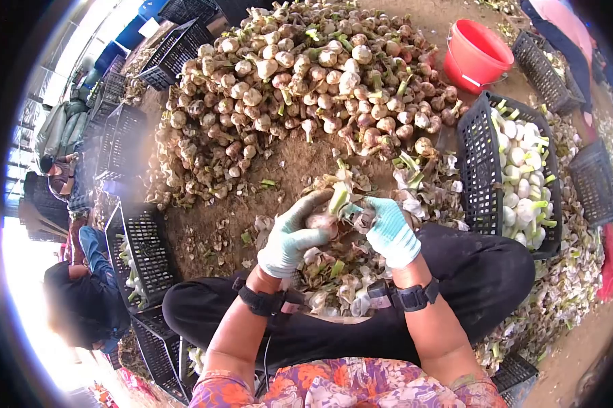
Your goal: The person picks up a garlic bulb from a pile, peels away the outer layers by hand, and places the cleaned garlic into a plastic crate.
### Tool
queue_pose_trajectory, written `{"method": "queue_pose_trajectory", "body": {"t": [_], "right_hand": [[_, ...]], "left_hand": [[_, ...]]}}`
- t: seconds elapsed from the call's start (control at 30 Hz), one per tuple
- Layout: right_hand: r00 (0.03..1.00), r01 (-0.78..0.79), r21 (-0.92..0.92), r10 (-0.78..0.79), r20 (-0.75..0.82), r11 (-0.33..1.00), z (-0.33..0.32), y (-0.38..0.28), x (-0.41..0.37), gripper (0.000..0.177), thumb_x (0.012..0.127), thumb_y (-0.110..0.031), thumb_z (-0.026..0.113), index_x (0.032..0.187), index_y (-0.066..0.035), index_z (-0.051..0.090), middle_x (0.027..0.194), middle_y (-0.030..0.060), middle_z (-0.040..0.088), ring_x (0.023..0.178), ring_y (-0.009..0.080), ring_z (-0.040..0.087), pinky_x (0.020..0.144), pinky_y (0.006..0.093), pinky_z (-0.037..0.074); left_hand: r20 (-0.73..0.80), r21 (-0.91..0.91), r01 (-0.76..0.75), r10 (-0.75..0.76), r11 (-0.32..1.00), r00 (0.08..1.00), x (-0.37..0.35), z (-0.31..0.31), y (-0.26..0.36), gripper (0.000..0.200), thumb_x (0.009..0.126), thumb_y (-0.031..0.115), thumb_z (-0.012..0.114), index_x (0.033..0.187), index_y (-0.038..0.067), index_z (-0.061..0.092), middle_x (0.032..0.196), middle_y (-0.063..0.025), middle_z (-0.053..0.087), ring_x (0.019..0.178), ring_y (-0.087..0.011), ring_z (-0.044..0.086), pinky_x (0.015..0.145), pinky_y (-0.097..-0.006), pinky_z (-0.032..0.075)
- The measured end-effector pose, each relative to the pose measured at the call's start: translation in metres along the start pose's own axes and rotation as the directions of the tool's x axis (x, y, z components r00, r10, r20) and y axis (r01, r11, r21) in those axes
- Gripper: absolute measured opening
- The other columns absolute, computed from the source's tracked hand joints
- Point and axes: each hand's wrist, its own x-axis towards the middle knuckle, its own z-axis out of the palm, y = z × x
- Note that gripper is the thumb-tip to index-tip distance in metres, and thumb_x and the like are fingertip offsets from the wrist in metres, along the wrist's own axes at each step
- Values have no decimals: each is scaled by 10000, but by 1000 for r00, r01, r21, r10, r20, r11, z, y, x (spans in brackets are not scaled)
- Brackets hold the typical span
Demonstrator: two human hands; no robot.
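Observation:
My left hand (287,239), in a pale glove, is closed round a garlic bulb (322,223) whose green stem points up. Close beside it, my right hand (388,231), also gloved, has its fingers bent together at the bulb's right side, on a dark, peel-like piece (362,219). Whether that piece is still joined to the bulb cannot be made out. Loose peelings (340,275) lie on the ground below both hands, between my legs.
A large heap of unpeeled garlic (300,75) lies ahead. To the right are a black crate (480,163) of white bulbs and a red bucket (480,54). Another black crate (150,248) stands left. People (89,292) sit at the left; another person (565,27) is at the upper right.

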Motion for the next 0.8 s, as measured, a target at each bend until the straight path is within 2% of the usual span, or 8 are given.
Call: {"method": "queue_pose_trajectory", "body": {"t": [0.2,0.27,0.47,0.57,0.6,0.67,0.73,0.8], "right_hand": [[979,177,49,-181,93,983,-3,-16,0,148,729,-51,538,856,-3,595,744,123,611,660,190,573,613,284,440],[981,-20,124,-4,193,992,-7,-25,-3,146,726,-31,521,846,-4,600,745,119,610,678,184,576,637,272,442],[980,119,349,-166,108,930,5,-9,-8,219,729,19,467,891,-6,612,789,79,630,714,162,578,683,259,444],[997,-11,429,-22,72,903,4,-22,-11,212,743,16,454,882,14,613,820,90,637,744,169,588,695,265,445],[997,-12,427,-20,70,904,5,-25,-15,212,743,16,454,882,14,613,820,90,637,744,169,588,695,265,445],[957,201,196,-150,-247,960,5,-34,-19,212,749,9,461,898,24,610,805,91,638,714,164,586,679,262,450],[966,208,55,-196,-167,977,4,-31,-17,232,747,20,446,917,28,603,798,87,638,691,154,586,664,253,455],[998,-11,301,-9,66,954,4,-32,-19,240,747,22,442,933,26,594,809,89,638,702,148,596,647,240,455]], "left_hand": [[240,728,-333,232,600,943,2,4,7,692,579,61,672,1224,8,426,1192,-157,460,1139,-238,411,946,-309,318],[109,111,104,-116,988,987,0,1,7,758,562,19,639,1260,-30,348,1238,-191,414,1013,-239,518,792,-298,456],[143,-632,59,42,772,989,10,-11,-25,707,739,239,560,1277,-85,236,1040,-237,539,643,-244,595,550,-286,506],[-71,-643,129,-227,755,971,14,19,-15,589,857,413,428,1220,-46,369,1068,-188,541,834,-257,582,722,-327,489],[338,-605,289,-89,742,937,12,-8,-18,602,842,441,450,1231,-12,372,1054,-147,547,935,-231,541,805,-330,453],[-195,-229,-123,79,966,978,2,16,-21,586,815,390,533,1232,7,379,1028,-109,546,936,-202,534,799,-309,447],[-184,173,-319,349,932,919,2,13,-26,601,764,303,628,1219,-6,385,1010,-86,539,909,-184,531,777,-299,447],[-234,-224,-200,147,954,961,-1,17,-15,571,752,264,642,1172,-40,405,990,-83,545,810,-158,535,682,-259,444]]}}
